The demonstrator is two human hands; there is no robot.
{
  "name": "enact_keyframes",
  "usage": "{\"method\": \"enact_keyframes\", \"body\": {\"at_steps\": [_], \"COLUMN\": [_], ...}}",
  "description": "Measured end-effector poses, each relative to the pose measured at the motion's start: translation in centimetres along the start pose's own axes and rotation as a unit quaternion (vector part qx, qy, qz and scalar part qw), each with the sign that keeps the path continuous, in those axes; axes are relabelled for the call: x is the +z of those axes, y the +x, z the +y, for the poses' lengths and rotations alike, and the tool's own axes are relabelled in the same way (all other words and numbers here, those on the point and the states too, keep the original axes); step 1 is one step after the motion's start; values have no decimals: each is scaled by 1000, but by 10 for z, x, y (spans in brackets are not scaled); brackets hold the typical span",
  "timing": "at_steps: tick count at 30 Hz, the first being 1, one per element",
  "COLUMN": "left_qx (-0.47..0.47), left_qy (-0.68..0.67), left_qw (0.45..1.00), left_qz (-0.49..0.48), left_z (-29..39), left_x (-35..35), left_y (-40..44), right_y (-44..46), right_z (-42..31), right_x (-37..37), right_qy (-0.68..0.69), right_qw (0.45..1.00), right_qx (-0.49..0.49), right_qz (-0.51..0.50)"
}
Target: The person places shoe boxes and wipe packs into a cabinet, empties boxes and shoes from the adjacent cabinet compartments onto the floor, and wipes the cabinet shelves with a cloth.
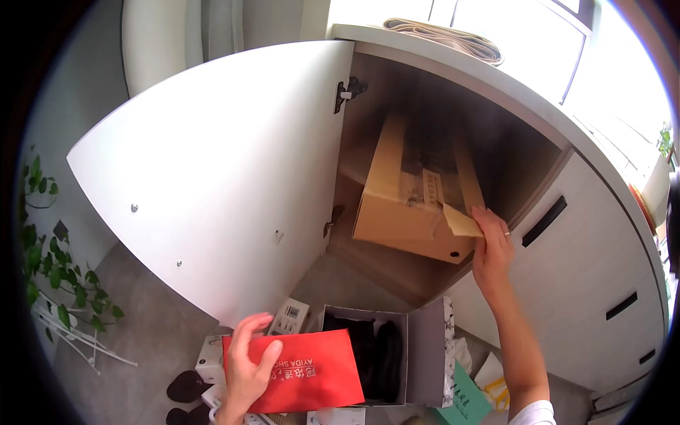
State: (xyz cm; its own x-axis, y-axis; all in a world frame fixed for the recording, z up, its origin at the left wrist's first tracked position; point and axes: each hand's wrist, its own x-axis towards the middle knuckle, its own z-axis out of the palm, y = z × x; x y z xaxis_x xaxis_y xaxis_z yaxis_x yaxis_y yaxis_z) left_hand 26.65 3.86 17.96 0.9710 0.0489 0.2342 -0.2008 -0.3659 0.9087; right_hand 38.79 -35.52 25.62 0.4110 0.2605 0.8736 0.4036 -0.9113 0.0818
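A brown cardboard box (404, 228) lies tilted inside the open cabinet, with its flap (462, 221) sticking up at the near right corner. My right hand (491, 241), wearing a ring, pinches that flap at its edge. Dark contents show dimly in the box, too shaded to name. Lower down, my left hand (249, 365) is over the left end of a red shoe box (312, 375), thumb and fingers apart. Whether it touches the red surface I cannot tell. Beside the red box stands an open box (431, 347) with black footwear (388, 358) in it.
The white cabinet door (219, 163) swings wide to the left. A coiled cable (450, 41) lies on the cabinet top. Green box (464, 400), white boxes (289, 316) and dark shoes (188, 387) crowd the floor. A leafy plant (53, 262) stands far left.
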Motion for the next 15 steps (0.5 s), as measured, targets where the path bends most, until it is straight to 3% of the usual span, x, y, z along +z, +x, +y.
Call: {"method": "enact_keyframes", "body": {"at_steps": [2, 4, 6, 9, 10, 11, 12, 13, 15], "left_qx": [9, -42, -118, -109, -108, -50, 8, 6, 107], "left_qy": [-116, -214, -303, -347, -347, -330, -311, -312, -95], "left_qw": [989, 957, 917, 905, 904, 922, 936, 935, 978], "left_qz": [-95, -191, -229, -223, -226, -197, -167, -168, -151], "left_z": [9, 19, 21, 37, 41, 44, 45, 48, 58], "left_x": [24, 53, 86, 123, 130, 135, 139, 141, 139], "left_y": [32, 67, 96, 111, 115, 118, 119, 118, 113], "right_y": [-5, -6, -2, 0, 0, -1, -3, -4, -5], "right_z": [-7, -16, -20, -20, -20, -18, -17, -16, -14], "right_x": [-17, -28, -34, -35, -34, -33, -31, -30, -30], "right_qy": [36, 117, 137, 159, 163, 160, 175, 191, 230], "right_qw": [999, 981, 968, 948, 942, 942, 948, 953, 939], "right_qx": [27, 157, 208, 276, 293, 294, 265, 234, 256], "right_qz": [7, 1, -4, -5, -3, -3, 5, 12, 24]}}
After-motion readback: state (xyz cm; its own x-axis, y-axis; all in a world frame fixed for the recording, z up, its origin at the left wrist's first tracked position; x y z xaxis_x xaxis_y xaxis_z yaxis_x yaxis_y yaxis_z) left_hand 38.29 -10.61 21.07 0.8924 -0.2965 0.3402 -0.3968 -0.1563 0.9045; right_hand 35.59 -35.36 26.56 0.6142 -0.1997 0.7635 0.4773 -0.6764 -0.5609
